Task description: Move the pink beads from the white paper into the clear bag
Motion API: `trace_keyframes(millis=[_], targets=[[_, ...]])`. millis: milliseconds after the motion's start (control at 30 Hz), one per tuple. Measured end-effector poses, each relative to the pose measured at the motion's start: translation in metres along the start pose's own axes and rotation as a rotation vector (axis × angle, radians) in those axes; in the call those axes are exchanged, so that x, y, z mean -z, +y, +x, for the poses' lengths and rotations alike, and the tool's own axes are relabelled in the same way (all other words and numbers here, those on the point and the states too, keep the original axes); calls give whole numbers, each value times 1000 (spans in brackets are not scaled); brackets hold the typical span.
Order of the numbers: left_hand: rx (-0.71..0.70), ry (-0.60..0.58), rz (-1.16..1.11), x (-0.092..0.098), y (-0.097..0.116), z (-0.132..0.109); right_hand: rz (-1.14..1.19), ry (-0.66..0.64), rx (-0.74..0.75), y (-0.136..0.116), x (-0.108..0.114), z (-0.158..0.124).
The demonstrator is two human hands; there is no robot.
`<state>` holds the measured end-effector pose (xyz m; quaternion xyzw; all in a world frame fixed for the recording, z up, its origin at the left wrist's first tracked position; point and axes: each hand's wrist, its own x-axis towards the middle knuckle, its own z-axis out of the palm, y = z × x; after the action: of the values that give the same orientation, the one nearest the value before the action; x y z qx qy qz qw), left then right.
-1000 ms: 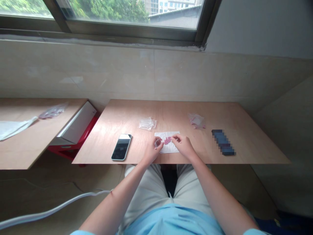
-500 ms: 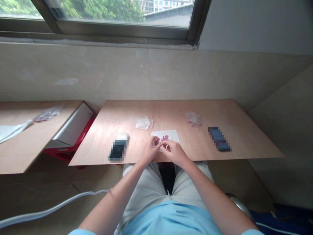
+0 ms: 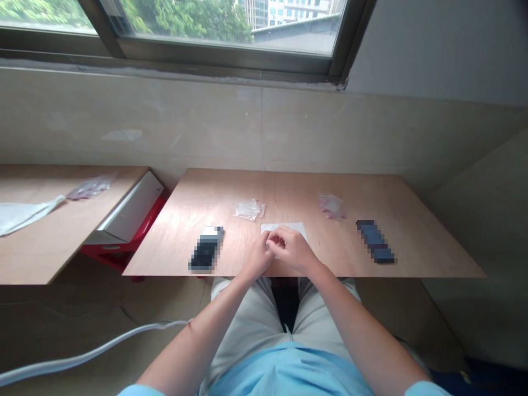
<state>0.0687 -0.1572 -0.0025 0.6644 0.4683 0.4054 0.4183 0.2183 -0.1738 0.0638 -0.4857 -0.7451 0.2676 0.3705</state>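
Observation:
My left hand (image 3: pixel 259 254) and my right hand (image 3: pixel 292 248) meet over a white sheet of paper (image 3: pixel 297 226) near the table's front edge. The fingers of both are curled in, and their tips touch or nearly touch. Whatever lies between them is hidden behind the right hand's knuckles. Only the far edge and right corner of the sheet show around the hands. The pink beads seen on it earlier are out of sight behind my right hand.
On the wooden table (image 3: pixel 363 192) lie a crumpled clear plastic bag (image 3: pixel 249 209), a bag with pink bits (image 3: pixel 332 206), a blurred dark phone-like object (image 3: pixel 206 249) at left and another (image 3: pixel 375 242) at right. A second table (image 3: pixel 41 242) stands to the left.
My right hand has moved up and left against the left one, covering the pink beads and the small clear round thing by my left fingers. The view has shifted slightly.

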Motion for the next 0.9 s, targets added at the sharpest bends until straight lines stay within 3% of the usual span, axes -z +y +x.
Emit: trace_keyframes(millis=[100,167,267,400,467,533,667,767,900], targets=[[-6,-20,-5,-1,7,-1,197,274,-153,-2,11,-2],[-10,-31,-34,-2,14,-2,200,259,-170,-2,17,-6],[-7,-58,-116,-1,27,-4,141,121,-110,6,27,-14],[128,-135,-329,1,48,-8,267,204,-269,35,39,-31],[235,-189,-483,1,57,-9,366,147,-367,49,41,-42],[291,-216,-639,0,64,-11,473,13,-433,57,40,-55],[337,-267,-852,-8,73,-11,755,-242,-412,49,32,-72],[392,-327,-877,-12,82,-15,926,-317,-388,36,26,-77],[423,-385,-773,-12,92,-25,959,-390,-395,30,22,-78]])
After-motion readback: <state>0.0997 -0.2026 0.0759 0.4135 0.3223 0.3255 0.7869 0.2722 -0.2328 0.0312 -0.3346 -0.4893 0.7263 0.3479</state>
